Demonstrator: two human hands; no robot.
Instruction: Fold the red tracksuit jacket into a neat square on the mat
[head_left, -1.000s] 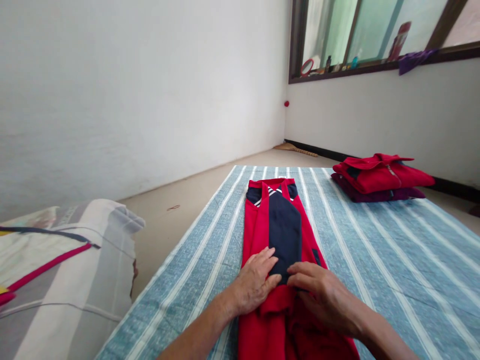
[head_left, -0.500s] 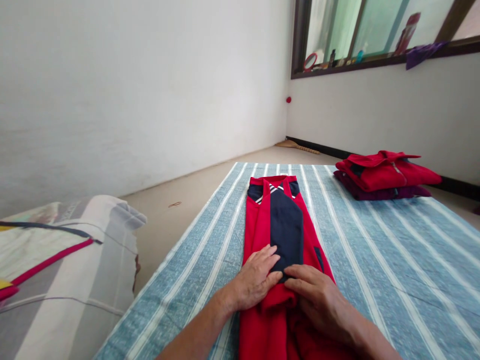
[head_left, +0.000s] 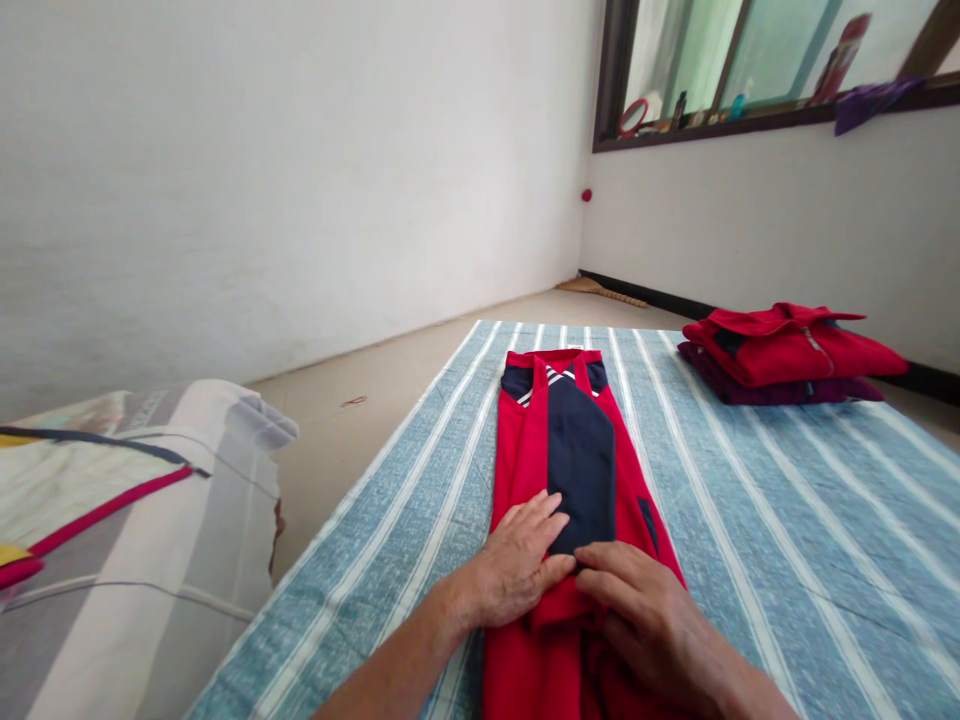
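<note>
One garment [head_left: 581, 460] lies under your spread left hand [head_left: 516, 565]; right hand [head_left: 654, 612] hides its grip; uneven tugging could crease it

Behind its 5 fingers [head_left: 552, 504], the left hand [head_left: 517, 565] has a broad, lightly creased back; the right hand [head_left: 641, 600] has rounded knuckles behind its own. The 2 wrists [head_left: 459, 598] and 2 forearms [head_left: 394, 655], farther back from the fingers, are bare.
</note>
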